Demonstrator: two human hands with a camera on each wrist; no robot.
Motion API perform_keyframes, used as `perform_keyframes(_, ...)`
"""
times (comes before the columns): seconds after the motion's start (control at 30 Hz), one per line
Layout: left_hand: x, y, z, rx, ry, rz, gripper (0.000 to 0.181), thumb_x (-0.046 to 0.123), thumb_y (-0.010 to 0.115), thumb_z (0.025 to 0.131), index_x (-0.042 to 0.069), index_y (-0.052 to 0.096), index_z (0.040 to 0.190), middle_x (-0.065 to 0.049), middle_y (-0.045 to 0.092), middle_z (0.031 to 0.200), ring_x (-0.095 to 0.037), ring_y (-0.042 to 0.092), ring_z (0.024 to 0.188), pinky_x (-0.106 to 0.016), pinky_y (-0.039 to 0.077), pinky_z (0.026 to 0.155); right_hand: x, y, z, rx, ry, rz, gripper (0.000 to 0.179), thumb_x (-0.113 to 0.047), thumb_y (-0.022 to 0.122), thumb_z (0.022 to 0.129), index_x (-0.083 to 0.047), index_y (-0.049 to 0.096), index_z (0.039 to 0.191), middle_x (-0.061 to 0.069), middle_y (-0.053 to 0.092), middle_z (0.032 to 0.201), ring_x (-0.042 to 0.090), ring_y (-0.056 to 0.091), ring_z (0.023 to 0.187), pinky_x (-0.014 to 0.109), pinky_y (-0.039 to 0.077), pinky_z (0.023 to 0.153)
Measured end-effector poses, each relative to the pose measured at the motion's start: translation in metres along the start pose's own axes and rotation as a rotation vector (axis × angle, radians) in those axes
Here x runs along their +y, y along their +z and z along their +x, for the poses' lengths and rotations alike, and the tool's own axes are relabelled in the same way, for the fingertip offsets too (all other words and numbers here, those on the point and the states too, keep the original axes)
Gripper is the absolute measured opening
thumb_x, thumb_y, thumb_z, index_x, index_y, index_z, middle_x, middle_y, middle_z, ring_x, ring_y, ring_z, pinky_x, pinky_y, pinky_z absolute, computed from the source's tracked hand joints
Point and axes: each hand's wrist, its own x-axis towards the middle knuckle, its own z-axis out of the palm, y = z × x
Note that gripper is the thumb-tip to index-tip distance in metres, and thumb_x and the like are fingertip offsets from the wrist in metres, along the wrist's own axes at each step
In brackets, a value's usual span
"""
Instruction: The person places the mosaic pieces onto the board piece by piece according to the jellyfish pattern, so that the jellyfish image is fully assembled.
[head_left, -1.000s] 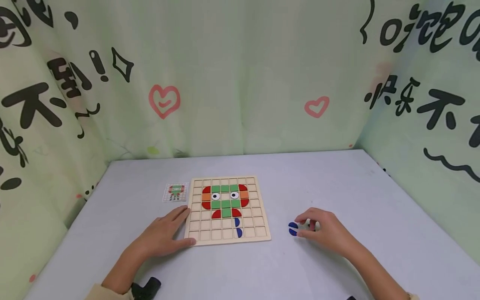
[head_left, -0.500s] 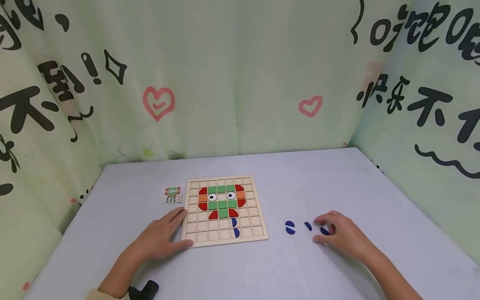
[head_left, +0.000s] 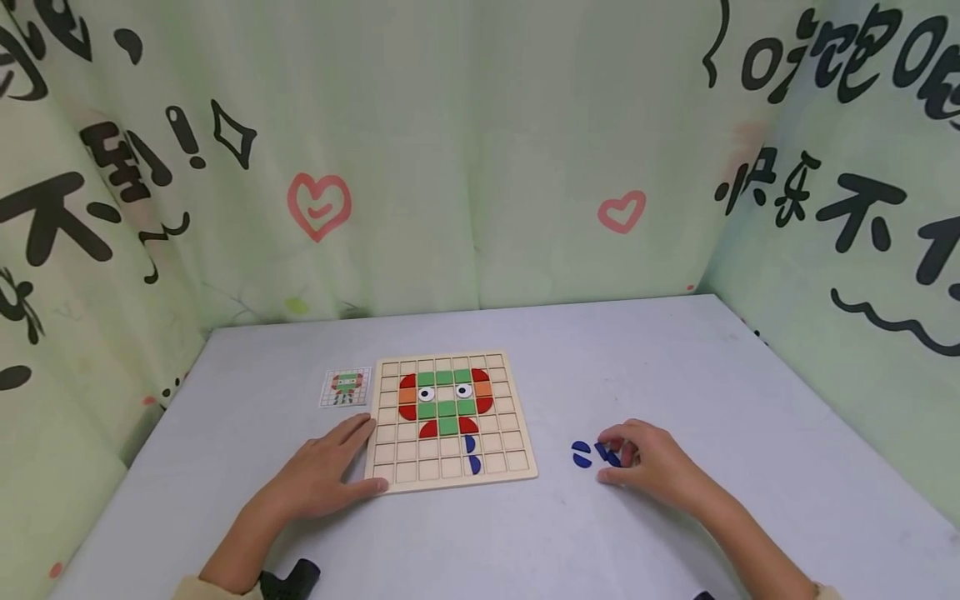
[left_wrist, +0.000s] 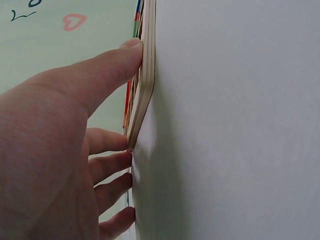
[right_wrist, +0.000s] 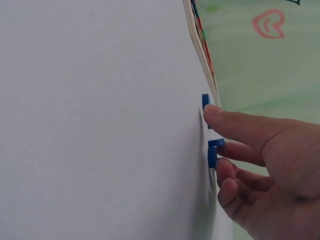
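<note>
My left hand (head_left: 322, 471) rests against the wooden grid board (head_left: 502, 454), its thumb on the near left corner and its fingers along the left edge. Green, red and orange pieces and two eye pieces form a figure on the grid; two blue half-round pieces (head_left: 470, 444) lie below it. To the right of the board, my right hand (head_left: 652, 462) hovers low with loosely bent fingers, thumb and index finger apart. Its fingers touch a blue half-round piece (head_left: 613, 458); another blue piece (head_left: 601, 451) lies beside it. Two more blue pieces (head_left: 581, 453) lie just left of the hand.
A small pattern card (head_left: 346, 387) lies left of the board on the white table (head_left: 585, 358). Pale green curtains (head_left: 480, 167) with hearts and lettering stand around the table's back and sides. A black wrist mount (head_left: 291, 579) is below my left hand.
My right hand went right toward a blue piece, then back left, and that piece slid left with its fingers to the other blue pieces. The left hand stays on the board.
</note>
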Motion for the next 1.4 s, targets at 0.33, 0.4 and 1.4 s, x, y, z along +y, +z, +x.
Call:
perform_keyframes(0.33, 0.001, 0.001, 0.001, -0.004, -0.01, -0.018, 0.09, 0.06, 0.065, 0.082, 0.011, 0.034, 0.151, -0.009, 0.032, 0.157, -0.032, 0.035, 0.142, -0.06, 0.035, 0.107, -0.01, 0.01, 0.016, -0.009, -0.023, 0.013, 0.037, -0.022, 0.085, 0.072, -0.008, 0.07, 0.103, -0.003, 0.059, 0.085, 0.004, 0.046, 0.065, 0.019, 0.042, 0.058)
perform_keyframes(0.4, 0.002, 0.0, 0.0, -0.003, -0.008, -0.019, 0.09, 0.06, 0.065, 0.082, 0.011, 0.034, 0.151, -0.009, 0.032, 0.157, -0.032, 0.035, 0.143, -0.059, 0.035, 0.107, -0.011, 0.012, 0.019, -0.015, -0.024, 0.014, 0.036, -0.022, 0.085, 0.073, -0.009, 0.07, 0.103, -0.003, 0.059, 0.085, 0.005, 0.046, 0.065, 0.019, 0.042, 0.058)
perform_keyframes(1.4, 0.006, -0.003, 0.0, -0.03, -0.071, -0.025, 0.09, 0.06, 0.067, 0.081, 0.013, 0.034, 0.151, -0.006, 0.031, 0.158, -0.027, 0.031, 0.145, -0.053, 0.033, 0.111, -0.027, 0.026, 0.096, -0.08, -0.048, 0.09, 0.038, -0.009, 0.079, 0.078, -0.004, 0.068, 0.114, 0.006, 0.064, 0.094, 0.014, 0.053, 0.076, 0.024, 0.046, 0.064)
